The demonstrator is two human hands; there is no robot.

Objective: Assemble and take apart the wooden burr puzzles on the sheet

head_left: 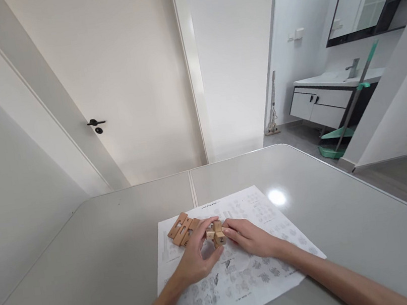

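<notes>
Between my two hands is a small wooden interlocking puzzle (219,235), made of crossed light-wood pieces, one of them marked with a dark "2" or "Z". My left hand (196,258) curves around its left side, thumb below and fingers above. From the right, the fingertips of my right hand (252,237) pinch its edge. Just beyond my left fingers, several reddish-brown notched wooden pieces (180,230) lie side by side, partly covered by that hand. Under everything is a printed instruction sheet (253,277) with rows of small grey diagrams.
The sheet rests on a grey table (91,271) with a seam down its middle. Past its far edge stands a white door (132,81) with a black handle. At the right are a washbasin cabinet (322,101), a mop (273,106) and a green dustpan (331,152).
</notes>
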